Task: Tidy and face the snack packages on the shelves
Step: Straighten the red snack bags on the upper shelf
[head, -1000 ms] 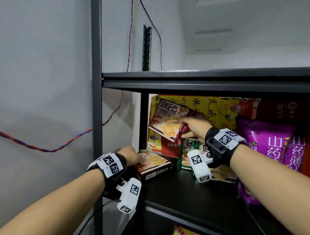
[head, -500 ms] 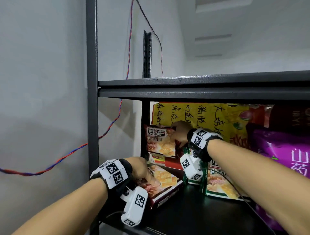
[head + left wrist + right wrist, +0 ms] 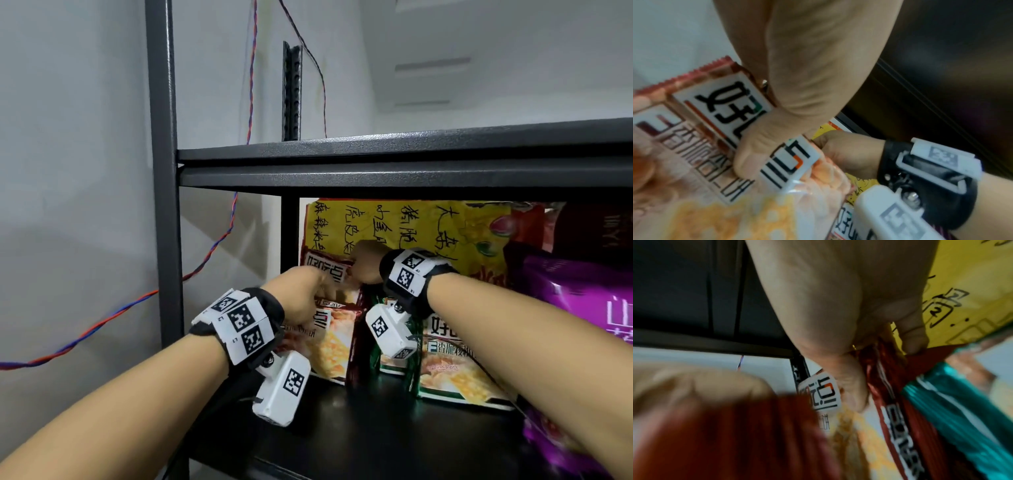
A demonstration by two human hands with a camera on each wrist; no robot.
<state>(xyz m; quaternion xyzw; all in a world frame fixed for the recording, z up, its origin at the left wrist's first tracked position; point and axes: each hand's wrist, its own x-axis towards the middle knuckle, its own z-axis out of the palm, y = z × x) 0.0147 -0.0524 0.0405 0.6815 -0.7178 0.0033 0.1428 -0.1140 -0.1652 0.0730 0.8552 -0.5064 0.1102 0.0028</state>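
On the black metal shelf (image 3: 376, 428) against a grey wall (image 3: 68, 171), two red snack packs and two green ones stand before a yellow bag (image 3: 428, 226). The left hand (image 3: 301, 298) grips the front red pack (image 3: 335, 342); the right hand (image 3: 366, 263) pinches the rear red pack (image 3: 322, 267).

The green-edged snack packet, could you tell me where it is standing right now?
In the head view, the green-edged snack packet stands upright on the black metal shelf, right of the red snack packet, below the right hand.

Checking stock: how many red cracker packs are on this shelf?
2. One red cracker pack stands leftmost on the shelf, held by the left hand; the second pack is behind it, raised, its top pinched by the right hand. Others may be hidden behind.
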